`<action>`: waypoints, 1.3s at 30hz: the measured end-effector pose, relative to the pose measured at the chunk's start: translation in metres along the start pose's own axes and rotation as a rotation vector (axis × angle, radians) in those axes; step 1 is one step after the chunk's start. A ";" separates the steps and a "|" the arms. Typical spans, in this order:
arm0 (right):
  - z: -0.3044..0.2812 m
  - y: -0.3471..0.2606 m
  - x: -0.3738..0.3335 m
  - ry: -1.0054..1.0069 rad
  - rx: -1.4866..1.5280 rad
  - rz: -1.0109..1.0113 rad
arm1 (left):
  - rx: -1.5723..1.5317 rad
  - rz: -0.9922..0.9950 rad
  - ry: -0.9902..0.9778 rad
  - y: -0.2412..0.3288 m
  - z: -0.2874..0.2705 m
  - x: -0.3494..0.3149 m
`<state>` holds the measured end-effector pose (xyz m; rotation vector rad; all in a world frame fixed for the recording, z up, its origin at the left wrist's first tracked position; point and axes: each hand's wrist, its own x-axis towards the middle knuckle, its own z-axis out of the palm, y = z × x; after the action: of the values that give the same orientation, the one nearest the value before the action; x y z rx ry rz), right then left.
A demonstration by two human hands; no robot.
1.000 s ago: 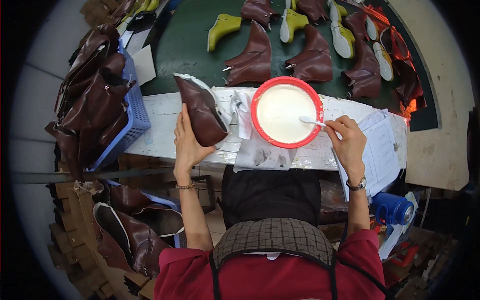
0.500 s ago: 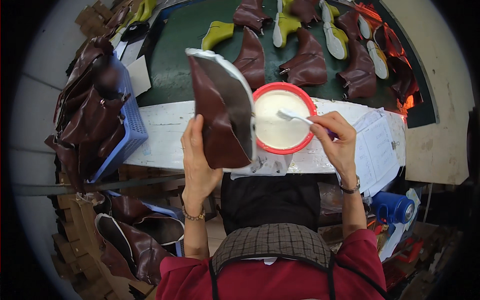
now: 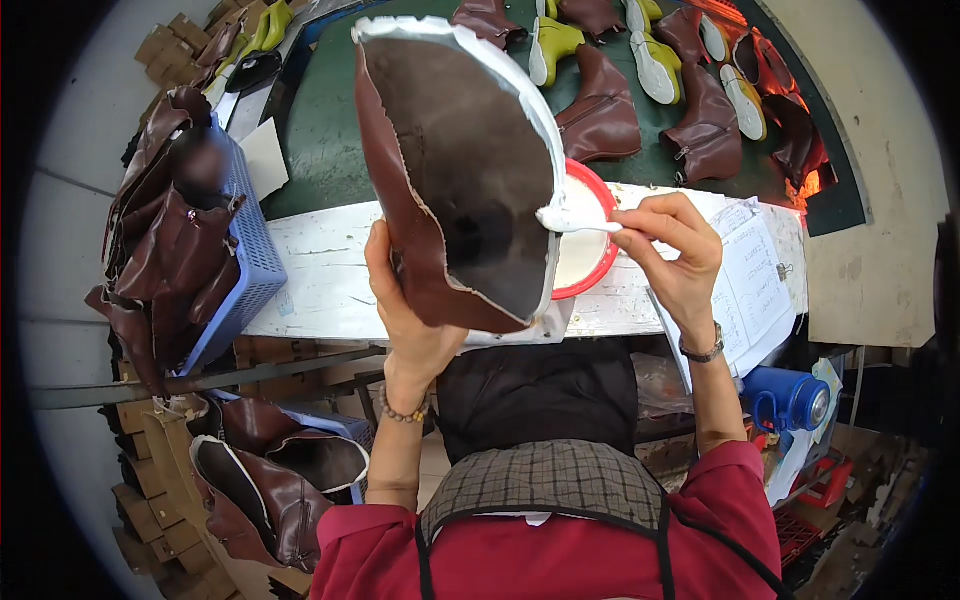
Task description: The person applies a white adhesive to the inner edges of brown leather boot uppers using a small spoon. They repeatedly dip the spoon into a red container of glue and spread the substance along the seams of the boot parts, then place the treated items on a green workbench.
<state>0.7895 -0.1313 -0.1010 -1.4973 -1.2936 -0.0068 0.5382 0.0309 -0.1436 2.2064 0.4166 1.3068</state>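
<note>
My left hand grips a brown leather boot upper from its left side, holding it up over the white bench. The upper's dark inside faces up. A white, wet-looking coating runs along its top and right edge. Pinched in the fingers of my right hand is a small white toothbrush, its head loaded with white paste and touching the upper's right edge. Behind and partly hidden by the upper stands a red-rimmed tub of creamy white liquid.
Brown boot uppers and yellow-green shoe forms stand on the green surface beyond. A blue basket heaped with uppers is at left, another below it. Written papers and a blue flask are at right.
The upper has been raised and tilted so its inside shows more widely. The toothbrush has left the space over the tub, moving slightly left onto the upper's edge.
</note>
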 end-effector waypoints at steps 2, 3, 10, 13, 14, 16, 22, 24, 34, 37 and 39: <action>0.000 -0.002 -0.004 -0.003 -0.013 -0.006 | -0.010 0.071 0.034 -0.011 0.009 0.007; 0.003 -0.004 -0.002 -0.022 0.002 -0.021 | -0.023 0.056 0.130 -0.015 0.010 0.003; -0.006 -0.025 -0.014 -0.066 -0.057 -0.017 | 0.016 0.361 0.265 -0.076 0.035 0.008; -0.006 -0.034 -0.018 -0.073 -0.050 -0.009 | 0.042 0.392 0.239 -0.078 0.035 0.007; -0.007 -0.039 -0.019 -0.079 -0.046 0.001 | 0.046 0.396 0.231 -0.079 0.034 0.008; -0.008 -0.046 -0.022 -0.095 -0.007 0.047 | 0.061 0.414 0.219 -0.078 0.033 0.011; -0.002 -0.069 -0.020 -0.115 0.106 0.109 | 0.147 0.432 0.205 -0.069 0.029 0.033; -0.005 -0.063 -0.018 -0.080 0.022 0.234 | 0.197 0.417 0.163 -0.055 0.022 0.042; -0.014 0.053 -0.031 -0.271 -0.624 0.101 | -0.598 -0.637 -0.125 -0.036 -0.087 -0.043; -0.020 0.042 -0.020 -0.170 -0.428 0.221 | -1.097 -0.601 -0.276 -0.068 -0.100 -0.078; -0.025 0.034 -0.005 -0.093 -0.206 0.247 | -1.318 -0.659 -0.137 -0.064 -0.102 -0.091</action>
<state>0.8260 -0.1456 -0.1174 -1.8462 -1.2008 0.0936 0.4055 0.0654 -0.2069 0.9011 0.1101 0.6727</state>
